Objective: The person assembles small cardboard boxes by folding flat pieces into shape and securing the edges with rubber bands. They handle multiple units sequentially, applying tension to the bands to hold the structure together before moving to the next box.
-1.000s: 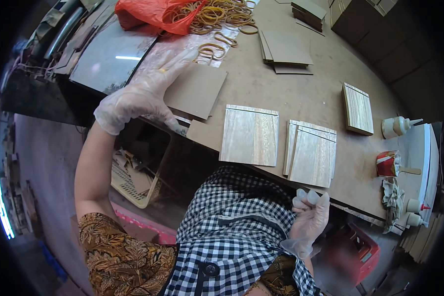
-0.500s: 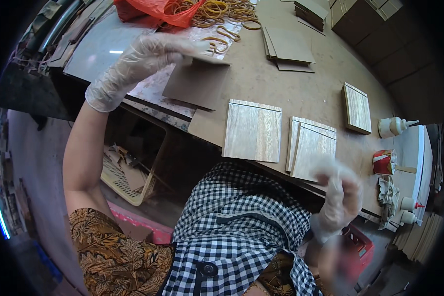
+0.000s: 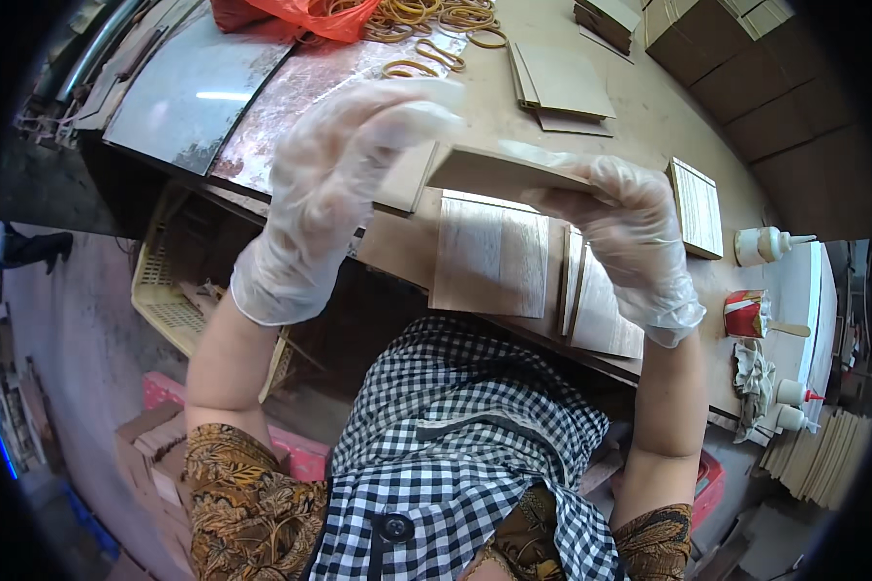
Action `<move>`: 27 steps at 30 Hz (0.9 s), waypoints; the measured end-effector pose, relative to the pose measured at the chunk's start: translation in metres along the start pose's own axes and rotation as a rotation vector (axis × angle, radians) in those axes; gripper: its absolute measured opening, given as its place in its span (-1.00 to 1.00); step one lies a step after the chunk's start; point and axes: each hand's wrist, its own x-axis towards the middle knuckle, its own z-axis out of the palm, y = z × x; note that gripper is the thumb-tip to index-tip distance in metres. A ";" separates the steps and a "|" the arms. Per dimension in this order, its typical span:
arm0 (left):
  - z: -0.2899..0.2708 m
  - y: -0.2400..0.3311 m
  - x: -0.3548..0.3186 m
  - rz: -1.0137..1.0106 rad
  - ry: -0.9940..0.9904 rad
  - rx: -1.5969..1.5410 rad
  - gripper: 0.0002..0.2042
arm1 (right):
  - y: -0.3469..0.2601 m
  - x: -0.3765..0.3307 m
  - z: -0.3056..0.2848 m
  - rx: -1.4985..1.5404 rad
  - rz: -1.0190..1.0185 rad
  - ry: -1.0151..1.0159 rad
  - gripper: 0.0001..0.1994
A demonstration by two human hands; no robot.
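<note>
The thin brown board (image 3: 504, 172) is now in the air above the counter (image 3: 644, 107), tilted nearly edge-on to the view, with its lower edge over the top of a striped wood panel (image 3: 489, 257). The right hand (image 3: 639, 228) grips its right end between thumb and fingers; half a second ago that hand was blurred and empty by the counter's front edge, while the left hand had a brown board raised at the far left. It seems the same board has passed across, leaving its weight on the right hand alone.

The left hand (image 3: 325, 194) is now apart from it, gloved fingers loosely bent and blurred, with nothing visible in them. Just beyond those fingers lies another brown board (image 3: 407, 182), partly hidden.

Farther out, the striped panel and two overlapping panels (image 3: 606, 310) lie where they were along the front edge. A thicker wood block (image 3: 696, 208), a squeeze bottle (image 3: 761, 246) and a red cup (image 3: 746, 315) stand to the right; rubber bands (image 3: 417, 19) lie at the back left.
</note>
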 end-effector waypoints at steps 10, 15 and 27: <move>0.013 -0.063 -0.056 0.136 0.324 0.438 -0.71 | 0.012 0.003 -0.011 -0.283 -0.013 -0.060 -0.90; 0.014 -0.069 -0.058 0.132 0.351 0.491 -0.70 | 0.013 0.003 -0.013 -0.289 0.009 -0.042 -0.88; 0.012 -0.071 -0.058 0.221 0.337 0.621 -0.68 | 0.013 -0.003 -0.009 -0.381 0.042 -0.013 -0.83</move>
